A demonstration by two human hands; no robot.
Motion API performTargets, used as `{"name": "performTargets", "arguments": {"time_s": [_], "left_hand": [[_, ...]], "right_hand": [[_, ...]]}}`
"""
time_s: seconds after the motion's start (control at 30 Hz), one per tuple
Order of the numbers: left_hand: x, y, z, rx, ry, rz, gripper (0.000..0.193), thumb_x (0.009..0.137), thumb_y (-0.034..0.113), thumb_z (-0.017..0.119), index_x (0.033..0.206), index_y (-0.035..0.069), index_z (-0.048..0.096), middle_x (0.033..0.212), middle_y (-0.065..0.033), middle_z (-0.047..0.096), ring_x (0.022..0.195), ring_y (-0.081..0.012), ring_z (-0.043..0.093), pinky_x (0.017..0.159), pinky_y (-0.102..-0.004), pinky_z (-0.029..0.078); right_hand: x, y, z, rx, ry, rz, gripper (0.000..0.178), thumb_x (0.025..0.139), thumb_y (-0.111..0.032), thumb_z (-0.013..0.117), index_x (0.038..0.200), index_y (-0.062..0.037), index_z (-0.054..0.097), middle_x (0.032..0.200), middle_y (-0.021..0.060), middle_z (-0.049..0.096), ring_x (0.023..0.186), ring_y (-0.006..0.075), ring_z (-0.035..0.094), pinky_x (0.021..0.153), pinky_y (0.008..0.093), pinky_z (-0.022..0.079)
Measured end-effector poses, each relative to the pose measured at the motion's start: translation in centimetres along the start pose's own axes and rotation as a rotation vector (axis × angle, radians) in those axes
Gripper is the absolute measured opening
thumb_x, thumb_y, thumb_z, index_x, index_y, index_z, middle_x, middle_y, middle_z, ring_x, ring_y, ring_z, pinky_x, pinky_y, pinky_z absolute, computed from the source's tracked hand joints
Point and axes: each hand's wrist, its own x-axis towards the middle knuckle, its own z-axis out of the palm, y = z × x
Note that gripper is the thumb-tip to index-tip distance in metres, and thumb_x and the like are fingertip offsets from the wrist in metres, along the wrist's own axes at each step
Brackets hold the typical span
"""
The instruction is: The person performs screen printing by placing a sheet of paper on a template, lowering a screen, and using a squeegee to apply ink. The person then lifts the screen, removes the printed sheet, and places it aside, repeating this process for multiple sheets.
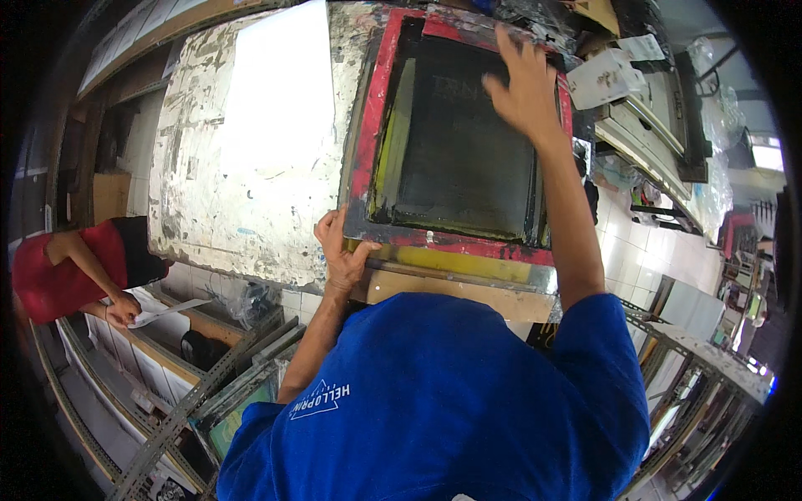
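Observation:
A screen printing frame [368, 167] with red and black ink-stained sides lies on the worktable in front of me. Its dark mesh [468, 159] shows faint marks near the far end and a yellowish strip along the left. My left hand [342, 257] grips the near left corner of this frame, thumb along the near edge and fingers at the left side. Over the far right part of the frame is my right hand [528, 90], fingers spread and holding nothing. Whether its fingertips touch the frame I cannot tell.
Left of the frame, a white sheet [280, 92] lies on the paint-spattered tabletop [192, 167]. A co-worker in red [75, 267] holds a thin white strip at the far left. Metal racks [192, 417] stand at lower left; stained white containers [603, 79] sit at right.

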Motion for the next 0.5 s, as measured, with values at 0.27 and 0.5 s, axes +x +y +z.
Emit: {"name": "performTargets", "arguments": {"time_s": [0.27,0.5], "left_hand": [[4.9,6.5,-2.4,-0.077,0.193,0.133,0.079,0.067,0.029,0.093,0.134,-0.003,0.064,0.119,-0.0155,0.062,0.115,-0.0308,0.054,0.104,-0.0431,0.041],[10.3,14.1,-7.4,0.163,0.114,0.098,0.072,0.077,0.025,0.091,0.135,-0.005,0.062,0.129,-0.019,0.066,0.116,-0.029,0.062,0.104,-0.0432,0.046]], "right_hand": [[-17.8,-8.8,-14.9,0.015,-0.481,-0.044,0.087,0.079,-0.021,0.076,0.158,-0.0166,0.039,0.147,0.0206,0.048,0.131,0.0396,0.048,0.108,0.0568,0.036],[-18.2,-8.7,-12.8,-0.21,0.104,0.068,0.068,0.082,-0.003,0.062,0.148,-0.0172,0.052,0.133,0.0054,0.057,0.128,0.0277,0.049,0.111,0.0558,0.027]]}}
